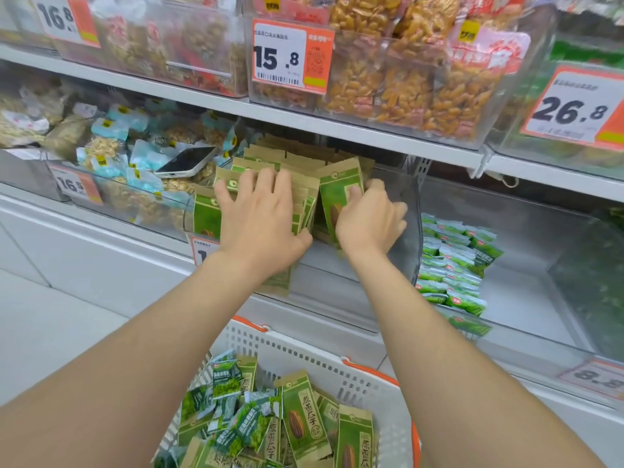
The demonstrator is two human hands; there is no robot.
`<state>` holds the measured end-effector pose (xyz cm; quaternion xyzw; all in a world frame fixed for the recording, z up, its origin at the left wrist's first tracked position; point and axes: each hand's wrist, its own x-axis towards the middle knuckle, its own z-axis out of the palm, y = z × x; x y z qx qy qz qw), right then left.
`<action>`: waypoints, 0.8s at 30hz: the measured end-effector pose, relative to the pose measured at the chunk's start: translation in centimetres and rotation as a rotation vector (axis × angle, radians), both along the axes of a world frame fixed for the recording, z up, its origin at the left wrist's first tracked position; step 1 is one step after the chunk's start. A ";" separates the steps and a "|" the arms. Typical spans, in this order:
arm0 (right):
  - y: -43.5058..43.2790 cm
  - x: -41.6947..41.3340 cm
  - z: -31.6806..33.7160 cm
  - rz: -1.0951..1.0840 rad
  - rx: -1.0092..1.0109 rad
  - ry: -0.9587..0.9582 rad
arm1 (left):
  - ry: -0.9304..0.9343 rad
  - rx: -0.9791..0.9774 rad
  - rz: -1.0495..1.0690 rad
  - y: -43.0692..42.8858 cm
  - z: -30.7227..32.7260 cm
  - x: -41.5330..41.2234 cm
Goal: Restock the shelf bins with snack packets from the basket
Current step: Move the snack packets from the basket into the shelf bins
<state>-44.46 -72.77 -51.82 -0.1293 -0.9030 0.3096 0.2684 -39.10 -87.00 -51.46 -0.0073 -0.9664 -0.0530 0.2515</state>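
My left hand (pixel 260 214) presses flat, pushing the packet row (pixel 302 179) leftward. My right hand (pixel 368 221) grips one upright sunflower-seed packet (pixel 334 184) just right of it.

Orange-edged price tags: 16.8 on the upper-left tag (pixel 59 16); 15.8 on the upper-middle tag (pixel 292 55), beside a QR code and above a barcode (the small print over it is too fine to read); 26.8 on the upper-right tag (pixel 574 108); 16 on the lower-left tag (pixel 72 185), rest blurred; 8.8, blurry, on the bottom-right tag (pixel 594 374). In the basket (pixel 337 366), a snack packet (pixel 305 413) reads 原香瓜子.
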 end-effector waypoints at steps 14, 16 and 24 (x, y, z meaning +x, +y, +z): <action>-0.5 -0.9 0.4 0.046 -0.254 -0.131 | 0.046 -0.138 -0.078 1.1 0.0 -0.5; -0.5 -0.5 0.5 0.045 -0.283 -0.104 | 0.031 -0.272 -0.157 1.6 0.3 -0.4; 0.9 1.4 -0.2 0.274 -0.123 -0.304 | -0.090 -0.437 0.001 3.4 1.2 0.1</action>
